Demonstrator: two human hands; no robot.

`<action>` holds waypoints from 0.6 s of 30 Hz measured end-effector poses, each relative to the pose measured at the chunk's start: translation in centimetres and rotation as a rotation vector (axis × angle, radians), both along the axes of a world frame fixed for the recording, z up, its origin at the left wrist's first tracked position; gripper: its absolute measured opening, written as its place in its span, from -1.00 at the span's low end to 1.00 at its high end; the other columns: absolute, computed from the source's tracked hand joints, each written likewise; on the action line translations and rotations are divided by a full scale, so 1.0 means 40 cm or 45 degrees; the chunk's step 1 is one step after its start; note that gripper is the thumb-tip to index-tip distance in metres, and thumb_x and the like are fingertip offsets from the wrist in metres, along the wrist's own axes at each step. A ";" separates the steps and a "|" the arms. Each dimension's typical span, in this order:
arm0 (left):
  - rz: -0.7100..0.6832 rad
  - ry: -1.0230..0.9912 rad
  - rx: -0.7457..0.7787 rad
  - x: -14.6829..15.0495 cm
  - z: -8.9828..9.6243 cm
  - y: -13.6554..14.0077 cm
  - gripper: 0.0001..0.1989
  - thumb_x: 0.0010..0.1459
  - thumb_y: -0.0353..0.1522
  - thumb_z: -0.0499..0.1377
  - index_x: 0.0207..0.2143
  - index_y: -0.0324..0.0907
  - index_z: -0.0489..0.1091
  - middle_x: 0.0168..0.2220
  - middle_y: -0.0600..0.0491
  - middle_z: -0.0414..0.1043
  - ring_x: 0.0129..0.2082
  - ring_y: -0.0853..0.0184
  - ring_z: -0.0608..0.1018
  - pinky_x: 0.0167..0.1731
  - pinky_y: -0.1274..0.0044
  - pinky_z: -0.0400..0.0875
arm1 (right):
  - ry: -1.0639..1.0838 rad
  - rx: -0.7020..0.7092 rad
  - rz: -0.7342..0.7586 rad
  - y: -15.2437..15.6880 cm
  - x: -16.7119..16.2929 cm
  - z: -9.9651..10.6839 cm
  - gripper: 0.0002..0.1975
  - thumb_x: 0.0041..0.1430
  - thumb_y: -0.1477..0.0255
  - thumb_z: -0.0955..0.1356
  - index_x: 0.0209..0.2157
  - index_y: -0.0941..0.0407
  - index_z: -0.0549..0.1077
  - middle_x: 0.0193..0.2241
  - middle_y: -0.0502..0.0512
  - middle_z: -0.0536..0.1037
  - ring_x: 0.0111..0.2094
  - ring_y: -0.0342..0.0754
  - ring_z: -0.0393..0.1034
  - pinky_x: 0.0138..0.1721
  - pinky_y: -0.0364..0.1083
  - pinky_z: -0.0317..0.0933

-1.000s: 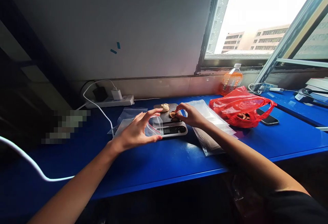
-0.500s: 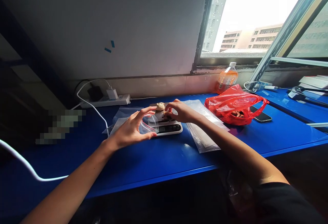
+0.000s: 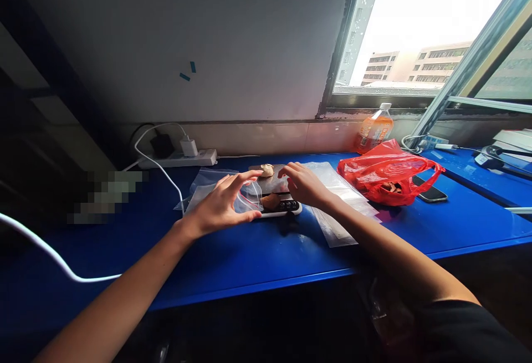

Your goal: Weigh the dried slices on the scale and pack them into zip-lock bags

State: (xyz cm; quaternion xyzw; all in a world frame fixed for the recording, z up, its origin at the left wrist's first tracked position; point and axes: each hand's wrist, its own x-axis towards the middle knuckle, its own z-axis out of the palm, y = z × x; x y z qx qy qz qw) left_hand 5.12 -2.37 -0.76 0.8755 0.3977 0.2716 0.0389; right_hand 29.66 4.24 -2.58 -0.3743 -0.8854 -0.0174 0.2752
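Observation:
A digital kitchen scale (image 3: 290, 206) lies on the blue table. On its metal plate rests a pale, lumpy dried piece (image 3: 266, 170), and a brown piece (image 3: 271, 202) covers part of the display. My left hand (image 3: 220, 205) is at the scale's left side, thumb and fingers spread in a C. Between them shows the mouth of a clear zip bag (image 3: 249, 195); whether they press on its film I cannot tell. Over the plate's right side, my right hand (image 3: 305, 184) has loosely bent, parted fingers with nothing visible in them.
Flat clear bags (image 3: 338, 213) lie right of the scale. Beyond them are a red plastic bag (image 3: 374, 172) with brown pieces inside, a phone (image 3: 432, 192) and an orange drink bottle (image 3: 374, 130). A power strip (image 3: 203, 157) with a white cable (image 3: 160, 166) sits at the back left.
My right hand has let go of the brown piece, which now lies across the scale's display. The fingers have moved apart and slightly right. The view has shifted a little left.

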 end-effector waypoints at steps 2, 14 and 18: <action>-0.010 0.036 0.031 0.002 -0.004 0.002 -0.27 0.08 -0.16 0.30 0.23 0.02 0.06 0.16 -0.06 0.35 0.11 0.13 0.46 0.11 0.20 0.37 | 0.118 0.051 0.026 -0.064 0.002 -0.008 -0.77 0.24 0.58 0.19 -0.15 0.13 0.40 -0.19 0.21 0.50 -0.15 0.04 0.35 -0.10 0.04 0.26; -0.013 -0.122 -0.128 -0.011 0.002 0.012 -0.19 0.04 -0.16 0.33 0.26 -0.04 0.04 0.16 -0.11 0.34 0.12 0.13 0.46 0.06 0.29 0.43 | -0.130 0.016 0.244 -0.144 -0.024 -0.090 -0.64 0.24 0.27 0.33 0.00 0.15 0.39 -0.07 0.24 0.44 0.01 0.10 0.24 0.02 0.11 0.23; 0.067 -0.317 -0.204 -0.028 0.021 0.017 -0.13 -0.04 -0.08 0.35 0.25 -0.04 0.04 0.12 -0.13 0.37 0.11 0.06 0.46 -0.01 0.26 0.48 | -0.085 0.146 0.233 -0.124 -0.046 -0.096 -0.77 0.21 0.24 0.36 -0.27 0.13 0.45 -0.30 0.16 0.49 -0.14 0.05 0.28 -0.06 0.06 0.24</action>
